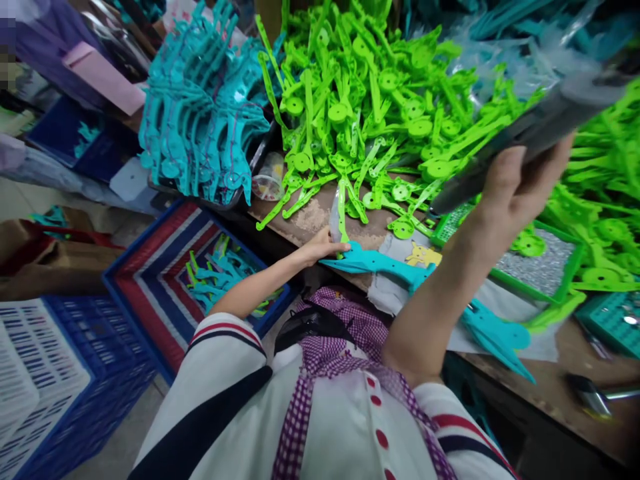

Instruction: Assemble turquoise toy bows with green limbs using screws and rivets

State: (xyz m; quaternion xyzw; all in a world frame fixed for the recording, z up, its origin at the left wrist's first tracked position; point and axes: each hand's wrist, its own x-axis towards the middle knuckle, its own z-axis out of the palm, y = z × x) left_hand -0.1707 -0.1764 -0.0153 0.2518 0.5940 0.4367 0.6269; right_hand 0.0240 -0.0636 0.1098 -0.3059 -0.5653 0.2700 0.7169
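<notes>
My left hand [323, 248] is closed on the near end of a long teal plastic part [383, 263], which lies across the front of the bench. A slim lime-green plastic arm [342, 210] stands up at that same end, by the fingertips. My right hand [523, 183] is raised over the bench, its fingers wrapped around a grey electric screwdriver [540, 123] whose dark tip points down and left. The right forearm hides the middle of the teal part. Beside it is a green tray of small metal screws [545, 267].
Lime-green parts [360, 87] are heaped across the back. Teal parts [200, 127] stand stacked in a dark bin at left. A blue-rimmed box with a striped liner [165, 267] holds teal and green pieces below. A blue crate [100, 353] is at lower left.
</notes>
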